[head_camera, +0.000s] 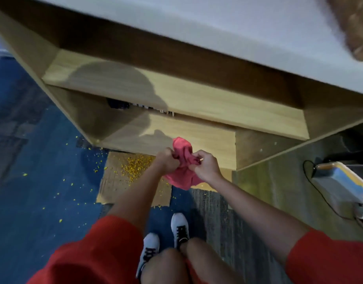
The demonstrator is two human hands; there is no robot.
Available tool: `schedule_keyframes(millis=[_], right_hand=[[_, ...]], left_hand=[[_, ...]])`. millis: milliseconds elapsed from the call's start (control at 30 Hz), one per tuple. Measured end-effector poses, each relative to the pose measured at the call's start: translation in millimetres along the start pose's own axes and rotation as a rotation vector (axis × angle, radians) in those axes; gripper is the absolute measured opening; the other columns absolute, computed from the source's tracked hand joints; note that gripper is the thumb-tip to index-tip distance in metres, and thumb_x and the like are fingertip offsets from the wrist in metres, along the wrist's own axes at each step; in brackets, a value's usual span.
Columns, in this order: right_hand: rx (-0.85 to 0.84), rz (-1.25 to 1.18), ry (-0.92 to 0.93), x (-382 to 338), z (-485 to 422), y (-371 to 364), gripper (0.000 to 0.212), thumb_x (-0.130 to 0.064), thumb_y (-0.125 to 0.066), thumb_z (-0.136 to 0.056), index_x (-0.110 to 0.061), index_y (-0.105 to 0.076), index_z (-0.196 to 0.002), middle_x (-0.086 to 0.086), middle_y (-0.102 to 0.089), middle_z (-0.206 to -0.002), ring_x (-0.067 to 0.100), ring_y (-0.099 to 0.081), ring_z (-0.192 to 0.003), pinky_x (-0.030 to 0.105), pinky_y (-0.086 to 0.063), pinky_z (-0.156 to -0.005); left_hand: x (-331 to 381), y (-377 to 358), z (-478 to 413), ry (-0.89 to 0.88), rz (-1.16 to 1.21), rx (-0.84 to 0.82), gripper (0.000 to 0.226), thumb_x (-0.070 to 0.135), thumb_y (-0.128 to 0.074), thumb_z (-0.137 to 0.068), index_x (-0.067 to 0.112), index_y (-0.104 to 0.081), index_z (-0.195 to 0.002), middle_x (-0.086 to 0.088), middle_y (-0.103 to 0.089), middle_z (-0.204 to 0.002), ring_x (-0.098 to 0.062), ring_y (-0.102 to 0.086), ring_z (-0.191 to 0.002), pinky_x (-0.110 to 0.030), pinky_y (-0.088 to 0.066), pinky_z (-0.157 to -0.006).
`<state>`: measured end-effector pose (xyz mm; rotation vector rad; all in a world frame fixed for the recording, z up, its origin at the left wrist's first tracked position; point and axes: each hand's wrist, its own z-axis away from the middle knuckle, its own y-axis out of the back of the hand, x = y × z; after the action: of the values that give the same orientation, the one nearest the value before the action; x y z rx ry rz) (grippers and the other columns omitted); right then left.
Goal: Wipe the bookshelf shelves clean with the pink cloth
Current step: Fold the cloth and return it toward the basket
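A crumpled pink cloth [182,158] hangs in the air in front of the bookshelf's lowest shelf. My left hand [167,159] grips its left side with curled fingers. My right hand [206,166] pinches its right side. The wooden bookshelf [176,93] lies ahead, seen from above, with an upper shelf board and a lower shelf [207,138] just beyond my hands. Shadows of my head and hands fall on both shelves.
A cardboard sheet [123,181] strewn with yellow crumbs [135,167] lies on the blue carpet [33,191] at the shelf's foot. A boxy device [340,187] with a black cable sits on the floor at right. My shoes [179,228] stand close behind the cardboard.
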<state>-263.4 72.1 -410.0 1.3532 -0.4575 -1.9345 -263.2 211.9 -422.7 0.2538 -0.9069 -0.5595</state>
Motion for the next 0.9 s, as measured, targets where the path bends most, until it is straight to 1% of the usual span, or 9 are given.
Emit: schedule_keyframes(millis=[200, 300, 367, 467, 533, 567, 633, 767, 900], right_hand=[[0.061, -0.06, -0.004, -56.9, 58.5, 45.2, 0.019, 0.003, -0.062, -0.08, -0.012, -0.064, -0.091, -0.002, -0.062, -0.091, 0.01, -0.055, -0.086, 0.012, -0.042, -0.071], [0.11, -0.066, 0.066, -79.5, 79.9, 70.5, 0.015, 0.006, -0.062, -0.078, -0.001, -0.066, -0.09, 0.01, -0.066, -0.092, 0.014, -0.055, -0.083, 0.015, -0.041, -0.07], [0.131, -0.088, 0.084, -95.0, 91.6, 88.8, 0.015, 0.007, -0.061, -0.077, -0.003, -0.065, -0.087, 0.006, -0.065, -0.087, 0.015, -0.056, -0.081, 0.011, -0.04, -0.064], [0.192, -0.12, 0.137, -118.8, 109.8, 117.2, 0.014, 0.006, -0.061, -0.075, -0.005, -0.067, -0.082, -0.002, -0.062, -0.079, 0.01, -0.055, -0.071, 0.004, -0.039, -0.059], [0.285, -0.142, 0.178, -132.3, 121.5, 139.8, 0.016, 0.004, -0.063, -0.071, -0.01, -0.067, -0.078, -0.003, -0.064, -0.077, 0.006, -0.056, -0.067, 0.01, -0.041, -0.06], [0.333, -0.163, 0.194, -137.6, 126.9, 151.9, 0.018, 0.003, -0.064, -0.07, -0.013, -0.066, -0.076, -0.005, -0.064, -0.076, 0.003, -0.056, -0.064, 0.01, -0.042, -0.059], [0.423, -0.206, 0.238, -146.3, 134.2, 179.0, 0.019, 0.003, -0.064, -0.068, -0.015, -0.066, -0.072, -0.007, -0.064, -0.072, -0.002, -0.055, -0.06, 0.011, -0.043, -0.06], [0.593, -0.291, 0.323, -156.2, 142.2, 235.3, 0.017, 0.007, -0.06, -0.066, -0.007, -0.066, -0.074, -0.007, -0.061, -0.067, -0.002, -0.052, -0.06, 0.014, -0.042, -0.062], [0.715, -0.336, 0.389, -161.4, 140.1, 286.4, 0.021, 0.01, -0.056, -0.068, -0.005, -0.066, -0.079, -0.003, -0.06, -0.07, -0.004, -0.051, -0.062, 0.013, -0.04, -0.063]], left_hand=[[47.1, 36.3, 59.5, -0.103, -0.019, -0.107, 0.019, 0.019, -0.066, -0.085, 0.002, -0.068, -0.092, -0.006, -0.059, -0.079, -0.02, -0.053, -0.078, -0.022, -0.04, -0.057], [73.9, 52.5, 81.4, -0.107, -0.086, -0.111, 0.03, 0.017, -0.062, -0.088, -0.001, -0.062, -0.112, -0.005, -0.056, -0.089, -0.017, -0.052, -0.086, -0.023, -0.043, -0.068], [98.1, 67.6, 98.9, -0.141, -0.142, -0.094, 0.029, 0.009, -0.056, -0.091, 0.001, -0.057, -0.119, -0.002, -0.052, -0.085, -0.018, -0.047, -0.09, -0.02, -0.04, -0.063], [134.6, 86.8, 124.5, -0.199, -0.186, -0.109, 0.012, 0.008, -0.058, -0.089, 0.019, -0.052, -0.09, 0.005, -0.042, -0.07, -0.019, -0.047, -0.085, -0.015, -0.034, -0.058], [156.2, 96.0, 142.6, -0.252, -0.235, -0.154, 0.02, 0.011, -0.06, -0.086, 0.019, -0.049, -0.071, 0.002, -0.044, -0.065, -0.018, -0.047, -0.067, -0.023, -0.035, -0.055], [166.8, 99.3, 151.4, -0.29, -0.235, -0.201, 0.02, 0.012, -0.059, -0.085, 0.018, -0.05, -0.069, 0.001, -0.045, -0.063, -0.015, -0.044, -0.06, -0.024, -0.033, -0.053], [190.7, 107.8, 169.9, -0.365, -0.158, -0.273, 0.019, 0.009, -0.059, -0.084, 0.019, -0.052, -0.07, 0.002, -0.043, -0.058, -0.011, -0.041, -0.05, -0.02, -0.031, -0.048], [245.0, 118.4, 186.6, -0.512, -0.11, -0.209, 0.031, 0.009, -0.065, -0.082, 0.021, -0.041, -0.067, 0.0, -0.032, -0.056, -0.011, -0.027, -0.044, -0.019, -0.02, -0.038], [297.7, 112.6, 189.2, -0.631, 0.01, -0.113, 0.024, 0.006, -0.066, -0.083, 0.017, -0.045, -0.086, -0.002, -0.051, -0.072, -0.01, -0.045, -0.059, -0.017, -0.034, -0.044]])
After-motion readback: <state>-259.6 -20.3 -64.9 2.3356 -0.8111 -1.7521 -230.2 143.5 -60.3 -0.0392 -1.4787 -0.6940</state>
